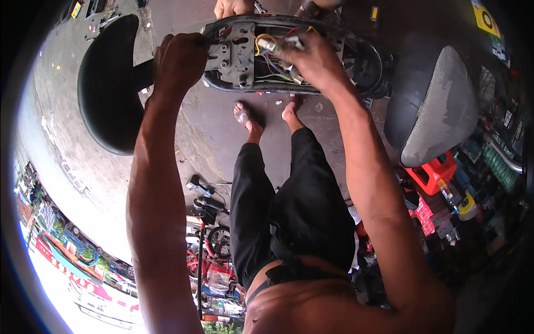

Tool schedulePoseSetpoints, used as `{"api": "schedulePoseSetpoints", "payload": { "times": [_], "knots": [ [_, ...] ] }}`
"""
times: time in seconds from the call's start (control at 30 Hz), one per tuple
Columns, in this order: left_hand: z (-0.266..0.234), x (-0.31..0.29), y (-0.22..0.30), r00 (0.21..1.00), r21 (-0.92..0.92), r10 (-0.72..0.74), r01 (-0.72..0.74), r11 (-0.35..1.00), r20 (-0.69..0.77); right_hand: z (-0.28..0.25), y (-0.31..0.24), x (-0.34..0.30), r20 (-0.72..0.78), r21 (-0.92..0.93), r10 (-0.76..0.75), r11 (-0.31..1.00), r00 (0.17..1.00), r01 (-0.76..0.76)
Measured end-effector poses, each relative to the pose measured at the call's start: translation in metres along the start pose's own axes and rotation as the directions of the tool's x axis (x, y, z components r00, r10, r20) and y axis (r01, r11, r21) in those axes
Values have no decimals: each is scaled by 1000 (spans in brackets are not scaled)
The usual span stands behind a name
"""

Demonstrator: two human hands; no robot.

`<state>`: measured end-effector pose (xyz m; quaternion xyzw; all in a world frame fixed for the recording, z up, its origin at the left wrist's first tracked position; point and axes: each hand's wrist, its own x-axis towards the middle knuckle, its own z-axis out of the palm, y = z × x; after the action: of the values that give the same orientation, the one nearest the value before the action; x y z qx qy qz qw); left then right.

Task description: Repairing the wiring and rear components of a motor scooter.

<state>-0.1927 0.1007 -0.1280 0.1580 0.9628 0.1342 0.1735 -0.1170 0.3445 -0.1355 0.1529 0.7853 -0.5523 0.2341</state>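
Stretching between the two hands, a long black frame (272, 88) lies crosswise in front of the person, its middle open on a tangle of coloured wires (257, 49). A grey metal plate (239, 65) with bolts and slots covers the part nearer the left hand. From where I stand, the left hand (181, 62) has its fingers curled in at that end, by a dark bar (146, 75); I can't tell exactly what it grips. The right hand (314, 61) is blurred, fingers bent over the wires, with a silvery piece (267, 44) at its fingertips; whether it is pinched, I can't say. Beyond the frame, ahead of the left hand, another hand (233, 6) shows. Outside the left hand sits a broad black pad (105, 94); outside the right, a black seat with a grey textured face (442, 111). A red container (436, 175) is on the right hand's side, nearer the body.
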Motion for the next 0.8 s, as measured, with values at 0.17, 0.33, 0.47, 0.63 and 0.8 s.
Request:
{"api": "schedulePoseSetpoints", "payload": {
  "times": [0.17,0.33,0.47,0.63,0.8],
  "knots": [
    [-1,10,1,994,209,108,-106,972,-1,-10,1,24,-129,192,54,981,990,-29],
    [-8,18,23,977,-73,-86,102,992,196,-4,4,-9,-233,-62,-109,993,966,97],
    [-7,27,9,986,147,-13,-12,989,168,-11,30,-9,-235,111,-132,981,963,161],
    [10,37,-8,993,188,20,-42,981,121,-6,15,-6,-416,-169,-176,979,892,115],
    [8,34,-10,990,146,-82,65,987,116,23,26,-78,-576,-418,-477,870,663,262]
  ]
}}
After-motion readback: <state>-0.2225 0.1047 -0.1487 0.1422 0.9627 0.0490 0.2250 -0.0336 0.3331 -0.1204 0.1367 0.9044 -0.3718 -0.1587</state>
